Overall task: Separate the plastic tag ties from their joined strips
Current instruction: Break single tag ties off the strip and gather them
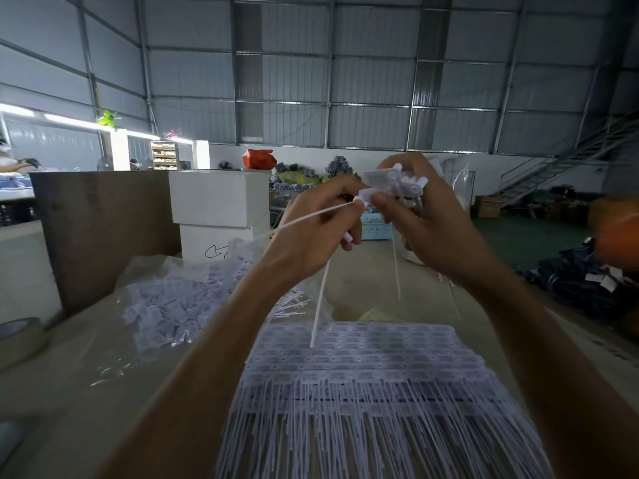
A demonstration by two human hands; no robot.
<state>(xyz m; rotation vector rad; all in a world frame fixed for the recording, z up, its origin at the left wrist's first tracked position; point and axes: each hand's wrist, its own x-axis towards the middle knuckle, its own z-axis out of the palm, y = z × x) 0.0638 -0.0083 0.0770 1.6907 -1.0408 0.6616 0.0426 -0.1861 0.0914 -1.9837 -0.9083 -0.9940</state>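
Ties (394, 183) in a short joined strip sit raised above the worktop (69, 375), clasped by the right hand (425, 219), while the left hand (321, 219) pinches one tie's head, its tail trailing left. They look light, thin and springy; hold near the head to snap cleanly. More strips (363, 375) lie stacked below

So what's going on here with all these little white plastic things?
A person is pulling tag ties apart by hand. The right hand grips a joined strip, while the left hand pinches one tie off it. Joined strips are stacked in front; a loose pile lies on plastic to the left.
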